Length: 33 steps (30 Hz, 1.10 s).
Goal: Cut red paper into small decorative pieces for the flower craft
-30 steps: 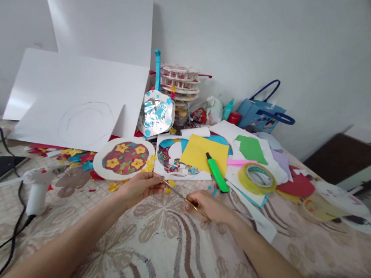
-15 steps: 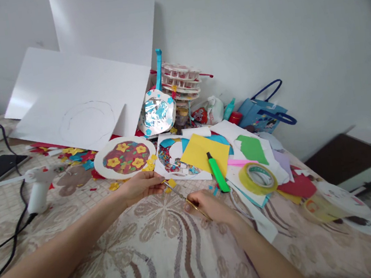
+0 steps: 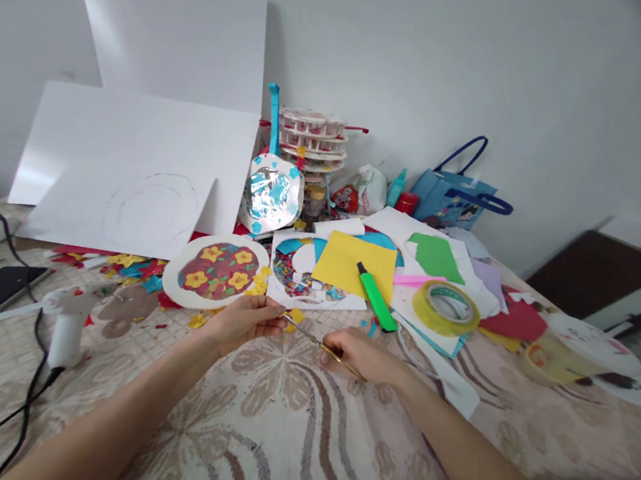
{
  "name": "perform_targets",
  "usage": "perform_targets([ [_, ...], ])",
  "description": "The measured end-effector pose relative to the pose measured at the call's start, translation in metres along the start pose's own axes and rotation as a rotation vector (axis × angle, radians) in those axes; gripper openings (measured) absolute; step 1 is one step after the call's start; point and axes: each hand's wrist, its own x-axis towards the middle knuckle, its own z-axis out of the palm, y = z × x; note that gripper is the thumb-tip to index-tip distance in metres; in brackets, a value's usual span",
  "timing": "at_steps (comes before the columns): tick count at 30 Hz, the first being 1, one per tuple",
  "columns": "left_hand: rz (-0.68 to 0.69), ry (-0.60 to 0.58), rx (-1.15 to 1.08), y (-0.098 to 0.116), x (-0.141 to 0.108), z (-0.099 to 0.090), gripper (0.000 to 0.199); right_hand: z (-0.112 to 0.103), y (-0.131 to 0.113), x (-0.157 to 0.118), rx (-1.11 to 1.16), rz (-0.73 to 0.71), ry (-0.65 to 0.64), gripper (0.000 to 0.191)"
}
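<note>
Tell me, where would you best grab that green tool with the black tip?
Probably mid-body, from the near side: the green tool lies slanted partly across the yellow sheet, narrow black tip pointing away, its broader body toward the right hand, which holds scissors.

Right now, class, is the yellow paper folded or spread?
Spread: the yellow paper lies open, no crease visible, with the green tool across its lower edge.

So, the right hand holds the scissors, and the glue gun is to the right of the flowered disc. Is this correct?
Not fully: the glue gun is to the left of the flowered disc, as the head view shows. The rest is correct: the right hand holds the scissors.
</note>
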Motion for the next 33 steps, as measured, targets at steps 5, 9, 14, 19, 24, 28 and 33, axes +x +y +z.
perform_targets([
  [5, -0.005, -0.004, 0.017, 0.0001, 0.0000, -0.0010, 0.015, -0.0011, -0.0009, 0.0001, 0.007, -0.011, 0.001, 0.037],
  [9, -0.004, -0.017, 0.026, 0.0005, 0.0000, -0.0021, 0.015, -0.0031, -0.0027, 0.0008, 0.004, -0.015, 0.007, 0.038],
  [14, -0.010, -0.018, 0.042, 0.0014, -0.0007, -0.0017, 0.017, -0.0047, -0.0041, 0.0013, -0.008, 0.001, 0.018, 0.038],
  [19, -0.022, -0.010, 0.045, 0.0026, -0.0008, -0.0005, 0.020, -0.0062, -0.0056, 0.0021, -0.047, 0.011, 0.024, 0.040],
  [24, -0.019, -0.001, 0.072, 0.0038, -0.0020, 0.0017, 0.025, -0.0076, -0.0077, 0.0012, -0.086, 0.017, 0.053, 0.039],
  [28, -0.019, -0.002, 0.078, 0.0027, -0.0009, 0.0009, 0.027, -0.0066, -0.0077, 0.0005, -0.129, 0.037, 0.066, 0.038],
  [33, -0.016, -0.012, 0.087, 0.0010, 0.0006, -0.0014, 0.027, -0.0055, -0.0072, 0.0008, -0.154, 0.021, 0.060, 0.038],
])
